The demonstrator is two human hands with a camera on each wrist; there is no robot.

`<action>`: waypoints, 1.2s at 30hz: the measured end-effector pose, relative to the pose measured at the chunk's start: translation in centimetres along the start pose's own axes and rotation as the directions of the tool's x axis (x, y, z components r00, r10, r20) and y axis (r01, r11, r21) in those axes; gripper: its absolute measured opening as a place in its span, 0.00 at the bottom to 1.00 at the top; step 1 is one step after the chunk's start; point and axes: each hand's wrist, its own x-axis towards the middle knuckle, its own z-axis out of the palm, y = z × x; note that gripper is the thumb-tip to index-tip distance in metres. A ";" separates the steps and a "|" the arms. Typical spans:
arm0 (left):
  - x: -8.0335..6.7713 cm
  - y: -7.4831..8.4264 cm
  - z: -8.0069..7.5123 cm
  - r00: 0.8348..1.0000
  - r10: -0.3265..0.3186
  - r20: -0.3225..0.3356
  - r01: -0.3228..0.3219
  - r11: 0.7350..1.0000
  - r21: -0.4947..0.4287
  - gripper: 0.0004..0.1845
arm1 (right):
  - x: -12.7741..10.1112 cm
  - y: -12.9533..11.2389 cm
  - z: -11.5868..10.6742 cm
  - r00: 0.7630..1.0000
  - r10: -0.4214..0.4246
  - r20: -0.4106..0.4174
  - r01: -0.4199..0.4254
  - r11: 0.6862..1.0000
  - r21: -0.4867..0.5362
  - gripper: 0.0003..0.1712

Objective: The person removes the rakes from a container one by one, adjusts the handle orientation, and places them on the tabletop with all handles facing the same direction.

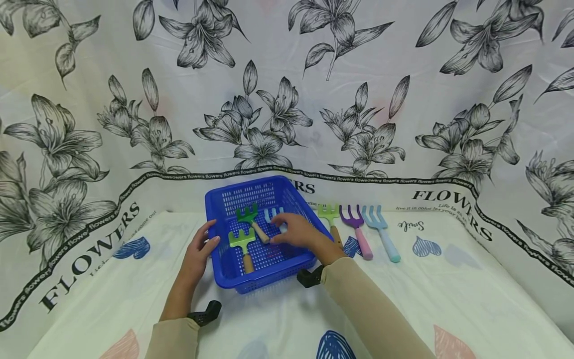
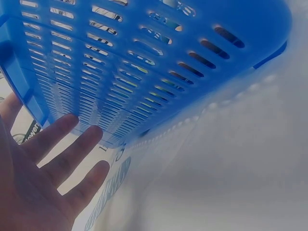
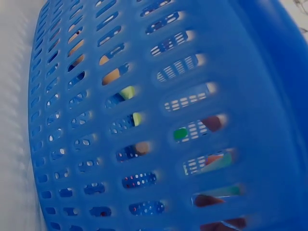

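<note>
Flowered cloth [image 1: 314, 124] backs the surface [image 1: 260, 324]. My left grip [image 1: 201, 248], uncurled, rests at the blue basket's [image 1: 269, 277] rim; my right grip [image 1: 297, 232] pinches the blue fork [image 1: 283, 228] inside, near two green forks [image 1: 242, 240]. I seem to be positioning it; next likely calls for a gentle release.

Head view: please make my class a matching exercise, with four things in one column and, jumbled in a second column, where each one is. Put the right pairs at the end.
Column one
1. Left hand
2. Right hand
3. Purple fork with a pink handle
4. Dark green fork

Column two
A. Lying inside the blue basket
B. Outside the basket, in the middle of a row of three
C. At the left side of the basket
D. Reaching down into the basket

Right pairs
1-C, 2-D, 3-B, 4-A
</note>
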 end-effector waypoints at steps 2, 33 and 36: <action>-0.1 0.1 0.0 1.000 0.000 -0.003 0.000 1.000 -0.002 0.32 | 0.1 0.1 0.0 1.000 -0.004 -0.027 0.004 1.000 -0.006 0.27; 0.0 0.0 0.1 1.000 0.002 -0.012 -0.002 1.000 0.017 0.33 | -0.4 0.0 -0.5 0.900 0.087 -0.427 -0.019 0.987 0.161 0.13; -0.1 0.0 0.1 1.000 0.003 -0.011 -0.003 1.000 0.017 0.33 | -0.4 0.0 -0.5 0.887 0.076 -0.455 -0.007 0.988 0.151 0.11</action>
